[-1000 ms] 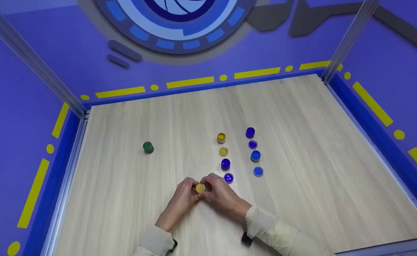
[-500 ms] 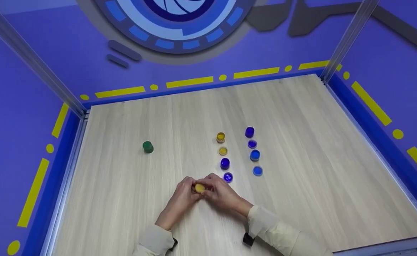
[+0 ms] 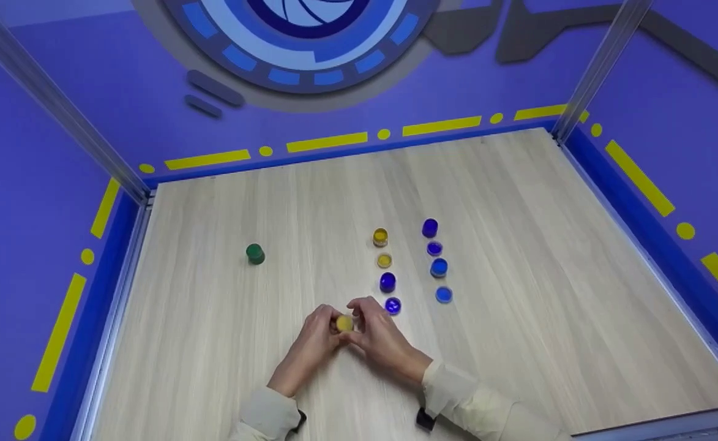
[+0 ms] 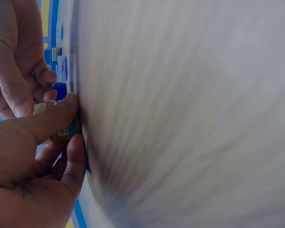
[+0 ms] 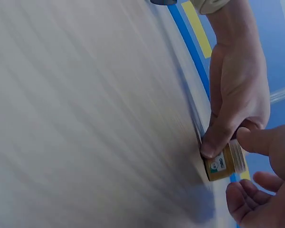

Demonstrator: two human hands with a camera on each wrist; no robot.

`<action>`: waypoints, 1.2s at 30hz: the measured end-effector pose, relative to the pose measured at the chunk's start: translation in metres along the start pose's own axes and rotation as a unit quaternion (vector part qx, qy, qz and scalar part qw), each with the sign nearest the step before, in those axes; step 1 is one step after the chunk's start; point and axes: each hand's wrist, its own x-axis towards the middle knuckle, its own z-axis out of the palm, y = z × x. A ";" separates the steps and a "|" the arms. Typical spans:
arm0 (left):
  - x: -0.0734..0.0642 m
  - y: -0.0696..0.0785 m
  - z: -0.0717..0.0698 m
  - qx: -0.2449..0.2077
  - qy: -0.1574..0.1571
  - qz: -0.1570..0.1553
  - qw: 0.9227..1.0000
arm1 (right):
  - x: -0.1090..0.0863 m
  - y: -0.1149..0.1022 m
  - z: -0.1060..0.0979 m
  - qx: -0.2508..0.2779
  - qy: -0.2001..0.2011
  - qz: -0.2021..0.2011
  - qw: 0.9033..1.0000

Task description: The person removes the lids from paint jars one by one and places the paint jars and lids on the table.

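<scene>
A small jar of yellow paint (image 3: 344, 323) stands on the table near its front, its ridged lid (image 5: 237, 156) on top. My left hand (image 3: 314, 340) grips the jar's body from the left, thumb and fingers low around it, as the left wrist view also shows. On the other side is my right hand (image 3: 386, 340), its thumb at the lid and its other fingers spread away from it. Whether that thumb touches the lid is hard to tell. Part of the jar's label (image 5: 218, 164) shows in the right wrist view; the left fingers cover the rest.
Beyond my right hand stand a yellow jar (image 3: 381, 237) and a violet jar (image 3: 387, 282), each with a lid in front. Further right are another violet jar (image 3: 430, 228) and a blue jar (image 3: 439, 267) with their lids. A green jar (image 3: 255, 253) stands alone at left.
Half a second ago my right fingers were closed around the yellow jar's lid; now they have spread apart from it. My left hand has kept its hold and the other jars have not moved.
</scene>
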 end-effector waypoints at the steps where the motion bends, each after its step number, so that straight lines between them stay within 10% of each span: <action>1: 0.000 0.000 0.000 0.001 -0.002 -0.004 1.000 | 0.000 -0.001 0.001 -0.001 0.004 0.003 1.000; 13: 0.000 0.001 0.001 0.008 -0.008 -0.009 1.000 | 0.006 -0.002 -0.002 -0.024 -0.024 0.015 0.999; 28: 0.000 0.000 0.000 0.010 -0.006 0.008 1.000 | 0.021 0.004 -0.021 -0.068 -0.154 -0.087 0.982; 36: 0.002 -0.002 0.000 0.015 -0.006 0.005 1.000 | 0.011 0.009 -0.018 -0.049 -0.131 -0.076 0.987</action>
